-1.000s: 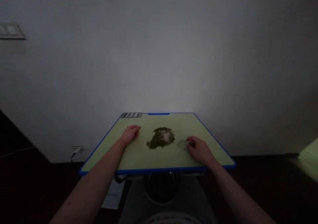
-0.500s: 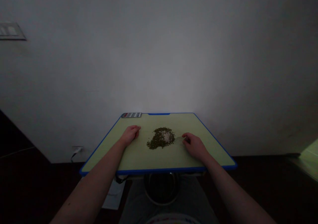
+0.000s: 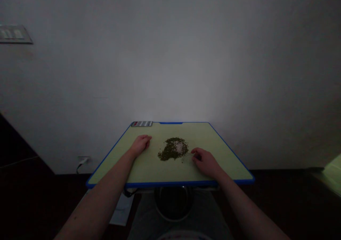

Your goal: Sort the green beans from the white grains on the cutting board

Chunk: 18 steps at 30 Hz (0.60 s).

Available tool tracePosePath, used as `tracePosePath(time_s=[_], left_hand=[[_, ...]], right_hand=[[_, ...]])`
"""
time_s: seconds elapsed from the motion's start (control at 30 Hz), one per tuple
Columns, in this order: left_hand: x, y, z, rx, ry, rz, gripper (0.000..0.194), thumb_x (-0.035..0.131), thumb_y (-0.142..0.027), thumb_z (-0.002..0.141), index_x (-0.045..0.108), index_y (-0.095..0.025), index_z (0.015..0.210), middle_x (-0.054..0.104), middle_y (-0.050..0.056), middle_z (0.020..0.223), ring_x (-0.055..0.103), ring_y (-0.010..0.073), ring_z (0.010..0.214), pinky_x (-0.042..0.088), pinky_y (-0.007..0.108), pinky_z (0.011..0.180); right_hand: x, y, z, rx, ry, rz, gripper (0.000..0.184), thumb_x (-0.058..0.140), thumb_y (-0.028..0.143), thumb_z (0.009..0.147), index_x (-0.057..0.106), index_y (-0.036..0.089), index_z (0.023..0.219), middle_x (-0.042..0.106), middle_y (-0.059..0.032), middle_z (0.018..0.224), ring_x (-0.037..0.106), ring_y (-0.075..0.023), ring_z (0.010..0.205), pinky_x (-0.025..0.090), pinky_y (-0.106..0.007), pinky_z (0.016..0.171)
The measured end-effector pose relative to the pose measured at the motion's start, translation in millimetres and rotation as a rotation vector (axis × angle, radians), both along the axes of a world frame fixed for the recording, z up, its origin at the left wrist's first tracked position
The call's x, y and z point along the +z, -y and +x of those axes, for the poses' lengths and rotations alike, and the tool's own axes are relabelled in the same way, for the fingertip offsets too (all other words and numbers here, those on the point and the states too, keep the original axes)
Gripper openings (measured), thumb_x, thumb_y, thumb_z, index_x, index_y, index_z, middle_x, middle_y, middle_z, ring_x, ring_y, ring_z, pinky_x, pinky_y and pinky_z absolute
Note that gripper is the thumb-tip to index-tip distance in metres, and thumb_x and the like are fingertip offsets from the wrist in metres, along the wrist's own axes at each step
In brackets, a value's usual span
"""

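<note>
A pile of small green beans or grains point(image 3: 167, 152) is spread on the pale yellow board point(image 3: 223, 154), with whitish grains point(image 3: 180, 148) in its right half. My right hand point(image 3: 204, 161) is at the right of the pile, thumb and fingers pinched on a thin, see-through curved strip point(image 3: 187, 155). The strip's far end reaches the board beside the pile's lower right edge; its exact kind is too faint to tell. To the left of the pile, apart from it, my left hand point(image 3: 140, 146) rests on the board, fingers curled closed with nothing visible in them.
A phone point(image 3: 142, 124) lies at the board's back left corner. A dark round bowl point(image 3: 174, 202) sits on my lap below the board's blue front edge point(image 3: 170, 184). A wall point(image 3: 170, 62) stands behind the board. A plug with a cable point(image 3: 84, 161) is at left.
My right hand has moved slightly left and toward me, bringing the strip's tip to the pile's lower right edge. The left hand stays in place.
</note>
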<state>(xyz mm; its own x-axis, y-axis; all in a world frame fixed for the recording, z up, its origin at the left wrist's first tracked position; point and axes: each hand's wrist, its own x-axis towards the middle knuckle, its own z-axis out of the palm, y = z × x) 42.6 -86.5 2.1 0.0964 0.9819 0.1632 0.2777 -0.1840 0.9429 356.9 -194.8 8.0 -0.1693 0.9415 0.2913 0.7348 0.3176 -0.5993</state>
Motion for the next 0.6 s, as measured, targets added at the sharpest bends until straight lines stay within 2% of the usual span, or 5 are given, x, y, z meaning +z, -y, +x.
tracePosePath(time_s=[0.37,0.6], left_hand=[[3.3,3,0,-0.010,-0.015,0.004,0.036,0.048,-0.045,0.072,0.042,-0.018,0.048,0.040,-0.004,0.038,0.034,0.0087,0.037,0.028,0.024,0.044],[5.7,5,3,0.005,-0.007,-0.015,0.035,0.049,-0.044,0.071,0.040,-0.019,0.048,0.039,-0.004,0.038,0.033,0.0083,0.037,0.026,0.024,0.042]], right_hand=[[1.9,19,-23,0.154,-0.012,-0.081,0.023,0.052,0.016,0.071,0.059,0.019,0.093,0.060,0.0006,0.067,0.053,-0.0119,0.061,0.036,-0.022,0.057],[0.1,31,-31,0.188,-0.060,-0.141,0.022,0.054,0.017,0.070,0.059,0.019,0.092,0.062,0.0005,0.068,0.055,-0.0118,0.062,0.038,-0.022,0.057]])
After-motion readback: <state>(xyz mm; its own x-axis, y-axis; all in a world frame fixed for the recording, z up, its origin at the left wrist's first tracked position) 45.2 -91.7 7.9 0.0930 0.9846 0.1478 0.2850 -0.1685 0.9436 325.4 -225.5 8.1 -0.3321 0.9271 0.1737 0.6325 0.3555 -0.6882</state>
